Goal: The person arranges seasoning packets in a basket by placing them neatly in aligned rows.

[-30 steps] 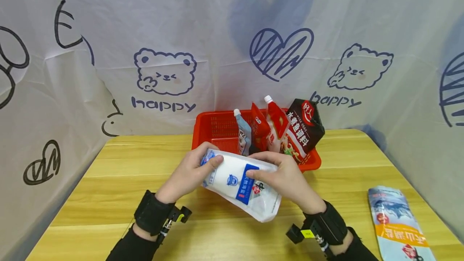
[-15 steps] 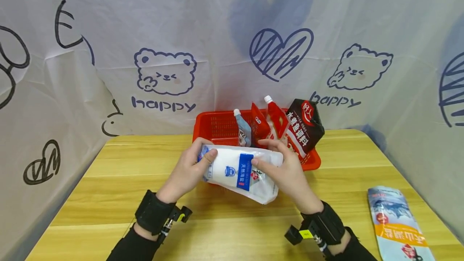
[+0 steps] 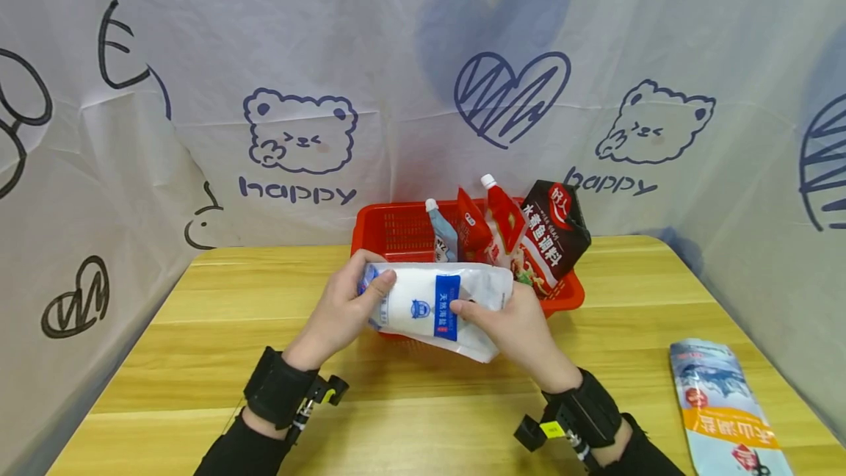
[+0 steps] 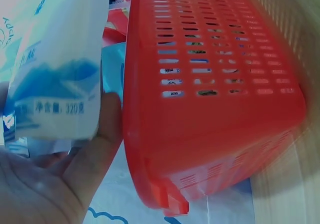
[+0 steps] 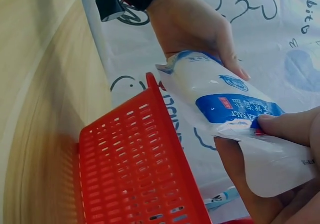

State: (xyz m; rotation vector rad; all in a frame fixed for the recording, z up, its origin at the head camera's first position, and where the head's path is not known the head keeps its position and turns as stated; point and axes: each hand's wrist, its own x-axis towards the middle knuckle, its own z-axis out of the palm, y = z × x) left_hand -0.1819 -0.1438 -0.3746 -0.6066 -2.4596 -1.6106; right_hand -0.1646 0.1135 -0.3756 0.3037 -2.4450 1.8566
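Observation:
A white and blue bag of sea salt (image 3: 413, 300) is held level between both hands, in front of and partly over the near rim of a red plastic basket (image 3: 390, 222). My left hand (image 3: 344, 311) grips its left end, thumb on top and fingers behind. The right hand (image 3: 529, 333) pinches the bag near its blue label, thumb on the front; its other fingers pass underneath, as the right wrist view shows. In the left wrist view the bag (image 4: 60, 73) hangs beside the basket wall (image 4: 215, 98).
In the basket stand a light-blue spouted pouch (image 3: 443, 235), a red packet (image 3: 472, 226), a red spouted pouch (image 3: 507, 219) and a dark seasoning bag (image 3: 555, 233) leaning over the right rim. Another salt bag (image 3: 730, 410), blue and orange, lies at the table's right.
The salt bag has risen slightly toward the basket and turned from slanting to nearly level. My right hand has shifted its hold a little along the bag. The basket's contents have not moved.

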